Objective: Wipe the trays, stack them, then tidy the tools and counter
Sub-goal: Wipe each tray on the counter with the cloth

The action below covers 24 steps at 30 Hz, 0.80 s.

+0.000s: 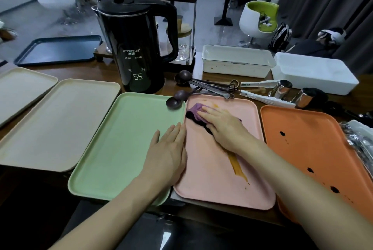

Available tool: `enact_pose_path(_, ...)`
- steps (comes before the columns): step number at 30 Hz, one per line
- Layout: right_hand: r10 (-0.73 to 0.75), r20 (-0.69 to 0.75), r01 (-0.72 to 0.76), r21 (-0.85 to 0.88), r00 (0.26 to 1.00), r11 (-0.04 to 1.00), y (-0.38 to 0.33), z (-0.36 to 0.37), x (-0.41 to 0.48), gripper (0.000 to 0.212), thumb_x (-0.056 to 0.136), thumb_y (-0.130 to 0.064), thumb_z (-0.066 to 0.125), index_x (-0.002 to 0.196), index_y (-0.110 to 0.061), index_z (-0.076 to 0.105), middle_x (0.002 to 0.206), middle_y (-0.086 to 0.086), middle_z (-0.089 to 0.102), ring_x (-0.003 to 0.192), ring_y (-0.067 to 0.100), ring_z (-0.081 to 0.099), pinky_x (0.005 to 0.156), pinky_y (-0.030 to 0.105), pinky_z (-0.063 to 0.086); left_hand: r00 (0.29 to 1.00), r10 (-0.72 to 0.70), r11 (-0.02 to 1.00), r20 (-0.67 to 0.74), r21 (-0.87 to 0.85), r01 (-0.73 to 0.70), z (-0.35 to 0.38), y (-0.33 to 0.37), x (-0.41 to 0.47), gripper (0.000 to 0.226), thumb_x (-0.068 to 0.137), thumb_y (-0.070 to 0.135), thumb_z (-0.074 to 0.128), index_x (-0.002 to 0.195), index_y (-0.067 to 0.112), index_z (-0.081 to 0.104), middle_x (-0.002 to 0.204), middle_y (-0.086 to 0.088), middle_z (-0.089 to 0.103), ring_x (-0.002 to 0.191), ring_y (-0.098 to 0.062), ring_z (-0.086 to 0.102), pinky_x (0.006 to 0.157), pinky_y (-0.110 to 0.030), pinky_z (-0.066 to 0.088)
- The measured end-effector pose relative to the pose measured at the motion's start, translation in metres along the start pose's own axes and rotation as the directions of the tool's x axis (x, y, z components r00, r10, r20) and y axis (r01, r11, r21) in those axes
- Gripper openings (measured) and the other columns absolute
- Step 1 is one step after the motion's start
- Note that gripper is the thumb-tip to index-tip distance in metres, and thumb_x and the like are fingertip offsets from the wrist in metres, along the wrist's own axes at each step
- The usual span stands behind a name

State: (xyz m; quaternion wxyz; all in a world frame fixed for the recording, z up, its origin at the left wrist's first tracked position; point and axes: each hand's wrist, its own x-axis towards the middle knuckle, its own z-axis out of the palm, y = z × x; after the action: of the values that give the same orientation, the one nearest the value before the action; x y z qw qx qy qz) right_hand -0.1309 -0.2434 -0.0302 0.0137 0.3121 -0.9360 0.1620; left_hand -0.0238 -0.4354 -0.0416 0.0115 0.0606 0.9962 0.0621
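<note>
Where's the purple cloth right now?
Head view, centre-right: the purple cloth lies on the far left part of the pink tray, under the right hand, just right of the green tray.

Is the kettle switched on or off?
On: the kettle has a lit 55 on its front display.

Café counter — kettle, serving trays, bar stools

Lighting: dim, cool, even; faint sheen on kettle side. Frame edges bowed by wide-angle lens; room behind kettle soft, blurred.
</note>
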Motion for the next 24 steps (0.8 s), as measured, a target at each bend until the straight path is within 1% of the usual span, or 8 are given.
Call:
enact_pose_path(3, -0.007, 0.029, 0.007, -0.004, 1.000, 1.000, -0.020, 0.001, -0.038, 0.049, 0.100, -0.017, 0.056, 0.148, -0.023, 0.048, 0.155, -0.003, 0.044, 0.143, 0.022, 0.038, 0.115, 0.033, 0.031, 1.000, -0.003, 1.000, -0.007, -0.004, 0.003, 0.002, 0.000, 0.000, 0.075, 0.090, 0.036, 0.014, 0.157, 0.010, 0.035, 0.159, -0.006, 0.043, 0.147, -0.023, 0.041, 0.117, -0.052, 0.034)
enact_pose_path(6, -0.004, 0.051, 0.007, -0.058, 0.999, 0.998, -0.029, 0.009, -0.066, 0.053, 0.099, -0.018, 0.057, 0.151, -0.022, 0.044, 0.157, 0.000, 0.041, 0.144, 0.027, 0.037, 0.117, 0.039, 0.034, 1.000, 0.003, 1.000, -0.017, -0.002, -0.003, 0.004, -0.001, 0.001, 0.069, 0.094, 0.035, 0.020, 0.154, 0.007, 0.041, 0.155, -0.009, 0.048, 0.142, -0.026, 0.047, 0.112, -0.054, 0.040)
enact_pose_path(9, 0.026, 0.066, -0.020, -0.093, 0.997, 0.995, -0.018, 0.008, -0.057, 0.054, 0.100, -0.018, 0.054, 0.152, -0.025, 0.040, 0.159, 0.000, 0.038, 0.142, 0.034, 0.037, 0.113, 0.045, 0.038, 1.000, 0.018, 1.000, -0.024, 0.006, -0.018, 0.008, -0.003, 0.001, 0.066, 0.097, 0.037, 0.025, 0.151, 0.004, 0.044, 0.152, -0.012, 0.051, 0.138, -0.029, 0.052, 0.106, -0.056, 0.044)
enact_pose_path(14, 0.168, 0.033, -0.162, -0.125, 0.985, 0.979, 0.015, 0.002, -0.006, 0.053, 0.102, -0.018, 0.047, 0.154, -0.027, 0.037, 0.163, -0.003, 0.031, 0.148, 0.033, 0.026, 0.114, 0.047, 0.034, 0.999, 0.042, 0.999, -0.004, 0.008, -0.042, 0.008, -0.004, 0.000, 0.071, 0.097, 0.039, 0.012, 0.158, 0.006, 0.030, 0.162, -0.012, 0.037, 0.148, -0.029, 0.037, 0.114, -0.057, 0.033)
enact_pose_path(17, 0.205, 0.015, -0.201, -0.130, 0.979, 0.971, 0.019, 0.002, 0.002, 0.053, 0.103, -0.017, 0.046, 0.154, -0.027, 0.036, 0.163, -0.003, 0.031, 0.150, 0.030, 0.024, 0.116, 0.044, 0.030, 0.999, 0.045, 0.999, 0.016, 0.012, -0.045, 0.007, -0.004, 0.000, 0.067, 0.099, 0.039, 0.010, 0.161, 0.018, 0.022, 0.167, -0.010, 0.025, 0.153, -0.028, 0.025, 0.119, -0.055, 0.025)
enact_pose_path(20, 0.224, -0.015, -0.224, -0.114, 0.974, 0.968, 0.008, 0.001, -0.007, 0.053, 0.103, -0.014, 0.044, 0.154, -0.026, 0.037, 0.162, -0.003, 0.032, 0.148, 0.028, 0.027, 0.112, 0.041, 0.032, 0.999, 0.039, 0.999, 0.018, 0.032, -0.040, 0.009, -0.004, 0.001, 0.059, 0.104, 0.036, 0.016, 0.162, 0.028, 0.018, 0.170, -0.009, 0.015, 0.156, -0.026, 0.015, 0.122, -0.053, 0.017)
enact_pose_path(22, 0.256, -0.013, -0.256, -0.087, 0.967, 0.963, 0.000, -0.001, -0.025, 0.053, 0.103, -0.015, 0.044, 0.154, -0.026, 0.037, 0.163, -0.003, 0.031, 0.147, 0.025, 0.028, 0.111, 0.039, 0.033, 1.000, 0.028, 0.999, 0.001, 0.031, -0.028, 0.010, -0.002, 0.001, 0.056, 0.106, 0.032, 0.024, 0.161, 0.028, 0.019, 0.170, -0.009, 0.014, 0.156, -0.026, 0.015, 0.122, -0.052, 0.016)
enact_pose_path(24, 0.267, 0.000, -0.267, -0.032, 0.964, 0.963, -0.014, -0.001, -0.054, 0.053, 0.102, -0.015, 0.047, 0.154, -0.024, 0.038, 0.163, -0.002, 0.030, 0.148, 0.024, 0.027, 0.116, 0.039, 0.032, 1.000, 0.021, 0.999, -0.012, 0.032, -0.021, 0.010, -0.001, 0.001, 0.057, 0.104, 0.030, 0.028, 0.161, 0.028, 0.021, 0.169, -0.010, 0.016, 0.156, -0.027, 0.017, 0.121, -0.052, 0.016)
